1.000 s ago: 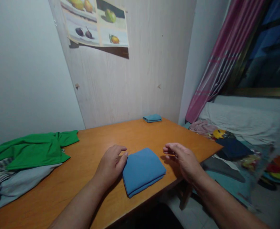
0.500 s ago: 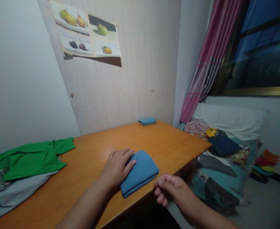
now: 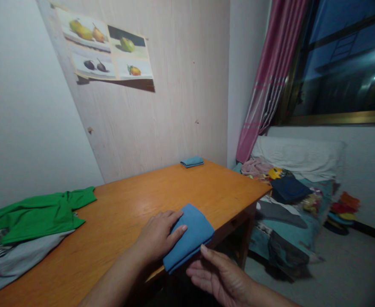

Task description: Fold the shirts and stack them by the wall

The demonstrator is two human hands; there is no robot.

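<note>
The folded blue cloth [image 3: 190,236] sits at the near edge of the wooden table [image 3: 133,200], its front side seeming to poke just past it. The person's left hand [image 3: 158,234] lies palm down on the cloth's left part, fingers loosely spread and not wrapped around it. The right hand [image 3: 219,273] is just off the table's near edge, open and palm up, its thumb by the cloth's folded layers; from here I can't tell if they touch.

I'd call this step getting a hold on the folded cloth. The next move, to my eye, calls for the right thumb and 4 fingers to close on the front fold while the left hand steadies it, so the layers don't slip apart.

At the table's far corner rests 1 folded teal cloth [image 3: 192,161]; on its left end, a green garment [image 3: 47,213] overlaps a grey one [image 3: 30,260].
</note>
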